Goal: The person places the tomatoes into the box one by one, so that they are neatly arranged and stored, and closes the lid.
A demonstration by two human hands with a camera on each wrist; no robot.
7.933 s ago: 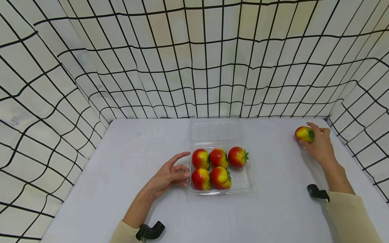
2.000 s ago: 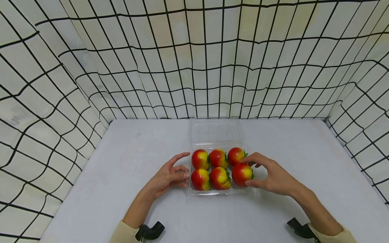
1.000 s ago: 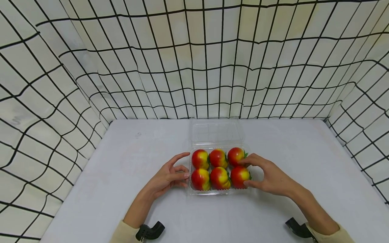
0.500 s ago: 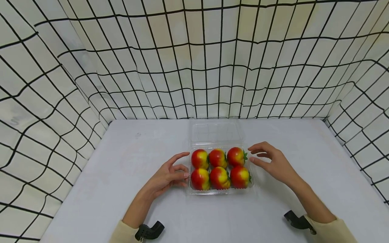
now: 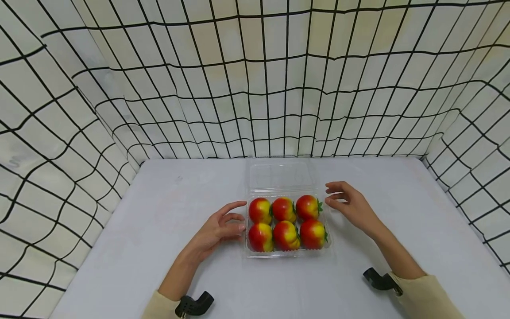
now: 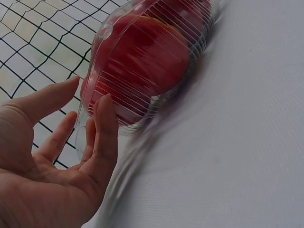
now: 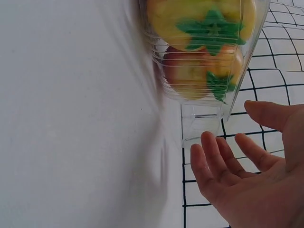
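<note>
A clear plastic clamshell box (image 5: 255, 255) lies on the table, its lid (image 5: 281, 174) folded back flat behind it. Two rows of three red-and-yellow fruits with green leafy caps fill its base; the front-right fruit (image 5: 312, 234) sits level with the others. My left hand (image 5: 217, 232) is at the box's left side, fingers loosely bent, fingertips right at the clear wall in the left wrist view. Off the back-right corner, my right hand (image 5: 352, 206) hovers with relaxed fingers and nothing between them. In the right wrist view, green caps (image 7: 211, 31) show through the ribbed wall.
A white cloth-covered table (image 5: 179, 195) extends around the box. Black netting (image 5: 268, 93) over pale walls rises at the back and both sides. A black wrist camera (image 5: 195, 305) sits at the left cuff, another black camera (image 5: 380, 280) at the right.
The fruit once held at the far right now sits in the box's front-right place. My right hand has let go of it and moved back, off the box. The left hand has stayed put.
</note>
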